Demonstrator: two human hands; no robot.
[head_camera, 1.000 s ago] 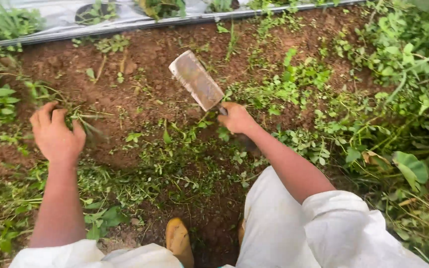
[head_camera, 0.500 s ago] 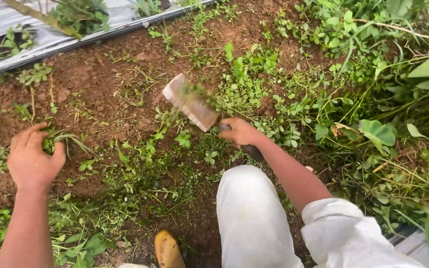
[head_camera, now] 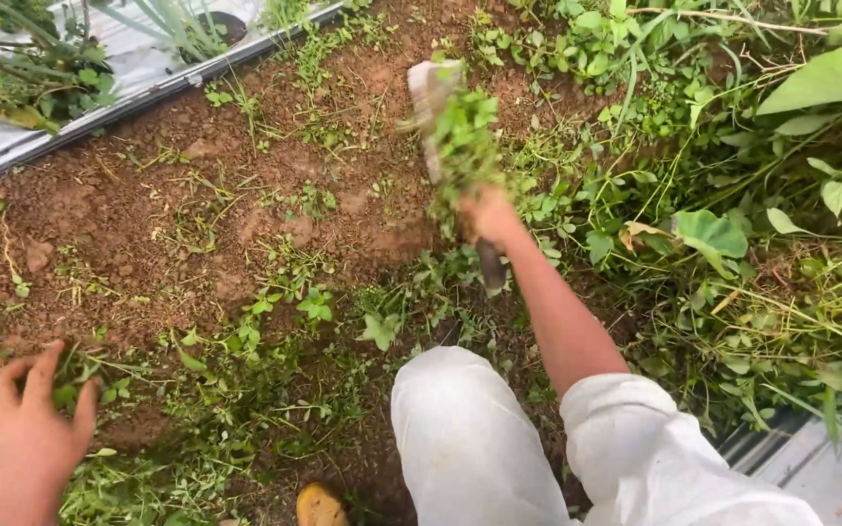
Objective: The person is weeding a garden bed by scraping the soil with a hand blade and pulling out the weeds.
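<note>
Blade [head_camera: 428, 93] heaped with weeds [head_camera: 462, 136], gripped in right hand [head_camera: 489, 216]; left hand [head_camera: 26, 433] half-curled on weed clump [head_camera: 68, 390]

Reddish-brown soil [head_camera: 148, 224], green weeds [head_camera: 460, 136], white trousers [head_camera: 470, 448], perhaps yellow shoe [head_camera: 319, 505].

Packages: none in view.
Labels: none in view.
Signs: none in view.
Screens: none in view.
</note>
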